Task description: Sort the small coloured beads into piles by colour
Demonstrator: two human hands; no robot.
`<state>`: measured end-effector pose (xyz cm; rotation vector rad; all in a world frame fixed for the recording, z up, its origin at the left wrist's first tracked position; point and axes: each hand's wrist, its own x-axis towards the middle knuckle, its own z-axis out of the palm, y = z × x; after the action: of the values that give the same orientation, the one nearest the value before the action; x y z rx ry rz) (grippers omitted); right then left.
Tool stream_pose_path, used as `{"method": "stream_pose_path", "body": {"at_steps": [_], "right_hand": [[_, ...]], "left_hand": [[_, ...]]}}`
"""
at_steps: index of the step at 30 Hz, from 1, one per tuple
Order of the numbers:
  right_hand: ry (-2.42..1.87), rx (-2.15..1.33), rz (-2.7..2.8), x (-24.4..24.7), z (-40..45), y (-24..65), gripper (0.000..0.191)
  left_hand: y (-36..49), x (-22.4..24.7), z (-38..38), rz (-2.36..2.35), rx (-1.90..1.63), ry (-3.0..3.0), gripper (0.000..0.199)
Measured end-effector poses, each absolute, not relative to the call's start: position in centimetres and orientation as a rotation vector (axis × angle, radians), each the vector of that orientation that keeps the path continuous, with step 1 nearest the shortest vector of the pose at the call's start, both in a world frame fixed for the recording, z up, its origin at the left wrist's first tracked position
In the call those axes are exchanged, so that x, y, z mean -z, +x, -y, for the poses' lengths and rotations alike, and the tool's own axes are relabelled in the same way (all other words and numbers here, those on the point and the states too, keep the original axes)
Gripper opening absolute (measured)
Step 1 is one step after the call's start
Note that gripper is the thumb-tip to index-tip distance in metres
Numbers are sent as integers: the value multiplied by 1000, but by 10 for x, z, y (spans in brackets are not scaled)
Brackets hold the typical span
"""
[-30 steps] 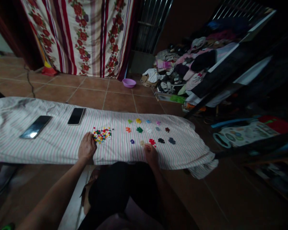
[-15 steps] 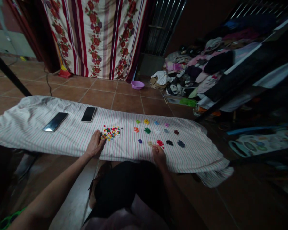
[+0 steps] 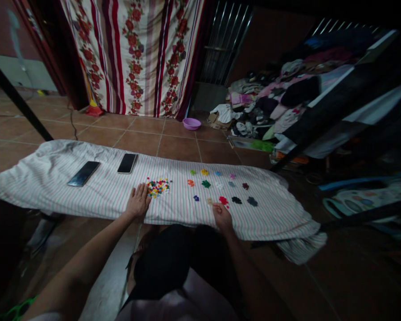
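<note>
A mixed pile of small coloured pieces [image 3: 158, 187] lies on the striped cloth [image 3: 177, 211]. Beside its left edge, my left hand [image 3: 139, 200] rests flat with its fingers spread a little. Several small single-colour heaps sit in rows to the right, among them a green one [image 3: 206, 183], a yellow one [image 3: 204, 172] and a black one [image 3: 236, 200]. My right hand [image 3: 222, 216] is at the front row, its fingers curled and fingertips at the beige heap [image 3: 210, 201], just below the red heap [image 3: 223, 200]. Anything between those fingertips is too small to make out.
Two phones, one dark [image 3: 83, 174] and one pale-edged [image 3: 127, 163], lie on the cloth's left part. Beyond on the tiled floor are a purple basin [image 3: 191, 124] and a heap of clothes [image 3: 263, 100]. A floral curtain [image 3: 147, 58] hangs behind.
My left hand has flattened, its fingers straightening beside the mixed pile. My right hand stays at the beige heap. The view has shifted slightly.
</note>
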<state>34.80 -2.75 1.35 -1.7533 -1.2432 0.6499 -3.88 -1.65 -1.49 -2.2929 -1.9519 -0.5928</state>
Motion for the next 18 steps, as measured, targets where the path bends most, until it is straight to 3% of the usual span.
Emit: {"method": "stream_pose_path", "body": {"at_steps": [9, 18], "right_hand": [[-1739, -708, 1240, -18, 31, 349, 16], [-1750, -645, 1297, -15, 30, 350, 18]], "left_hand": [[-43, 9, -11, 1771, 838, -2406, 56], [-75, 10, 17, 1834, 627, -2343, 59]]}}
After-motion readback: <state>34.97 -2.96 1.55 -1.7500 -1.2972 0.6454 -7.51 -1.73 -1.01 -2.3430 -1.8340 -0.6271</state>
